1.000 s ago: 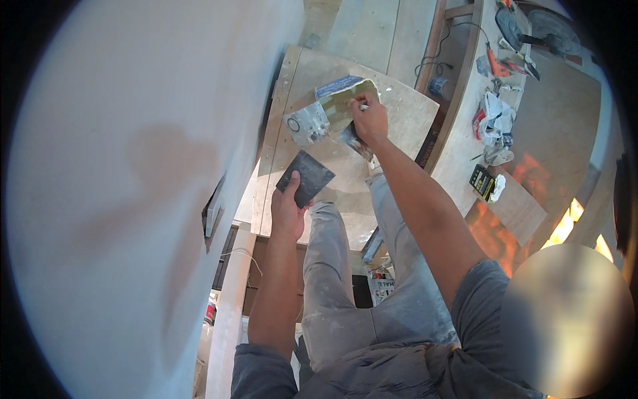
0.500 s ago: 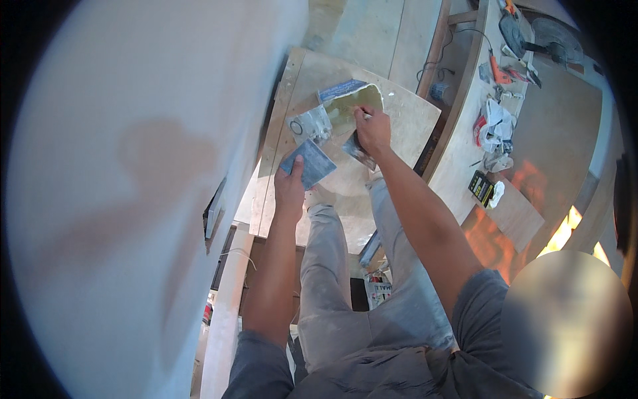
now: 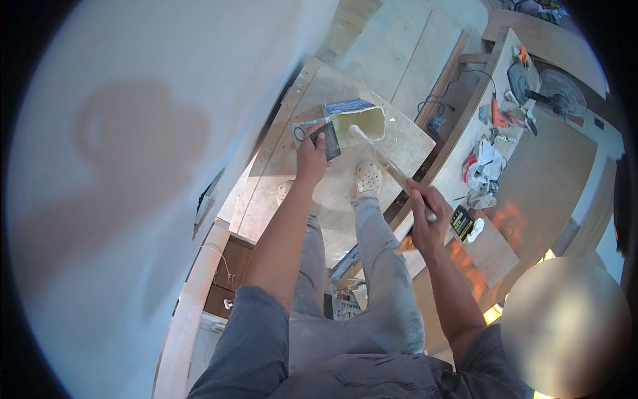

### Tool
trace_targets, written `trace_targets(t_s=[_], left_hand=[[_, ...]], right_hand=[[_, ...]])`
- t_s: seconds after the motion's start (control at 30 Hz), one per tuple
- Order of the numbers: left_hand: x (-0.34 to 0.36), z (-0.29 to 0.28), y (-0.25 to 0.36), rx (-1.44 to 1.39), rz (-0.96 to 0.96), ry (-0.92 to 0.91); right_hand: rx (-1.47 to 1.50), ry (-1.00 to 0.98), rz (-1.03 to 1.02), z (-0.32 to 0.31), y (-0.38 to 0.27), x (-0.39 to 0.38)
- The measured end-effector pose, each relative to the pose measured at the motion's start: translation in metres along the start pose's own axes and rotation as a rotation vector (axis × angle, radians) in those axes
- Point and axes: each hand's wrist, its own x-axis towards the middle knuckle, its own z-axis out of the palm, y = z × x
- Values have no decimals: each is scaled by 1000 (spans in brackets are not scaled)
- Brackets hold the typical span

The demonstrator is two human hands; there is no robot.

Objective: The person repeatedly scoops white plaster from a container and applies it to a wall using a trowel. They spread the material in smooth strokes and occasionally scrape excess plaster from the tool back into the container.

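A dark, flat square putty scraper [image 3: 327,142] is gripped in my left hand [image 3: 312,156], its blade beside the near left corner of an open container. I cannot tell whether a second plate lies behind it. The container [image 3: 349,106] lies on the board with blue and white on its outside and pale yellow inside. My right hand [image 3: 430,216] is wrapped round the lower end of a long wooden stick [image 3: 392,169]. The stick slants up to the left, and its whitish, coated tip is at the container's mouth. A clear plastic piece [image 3: 300,130] sits partly behind my left hand.
My feet in pale clogs [image 3: 369,178] stand on the wooden board [image 3: 279,193]. A white wall [image 3: 133,199] rises close on the left. On the right, a long bench [image 3: 465,159] bears plastic bags [image 3: 488,163], tools and a black box [image 3: 462,223]; a black fan [image 3: 558,93] stands beyond.
My right hand has moved down and right from the container and now holds the long stick. The dark scraper is now in my left hand, where a blue-grey plate showed before.
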Motion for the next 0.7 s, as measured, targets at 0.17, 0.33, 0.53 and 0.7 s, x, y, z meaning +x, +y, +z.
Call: trace_targets(t_s=[0.17,0.33,0.53,0.7], left_hand=[[2,11,4,-35,-111,-63],[2,19,5,-135,-43,-157],[1,18,9,-52,48,-134],[2,17,11,36,97,-156]], right_hand=[[33,-41,-92,-24,-17,-30],[77,-55,-71,-13,-8,-39],[71,-63,-60,-17,-11,-39],[104,-83,34,-26,-16,-33]])
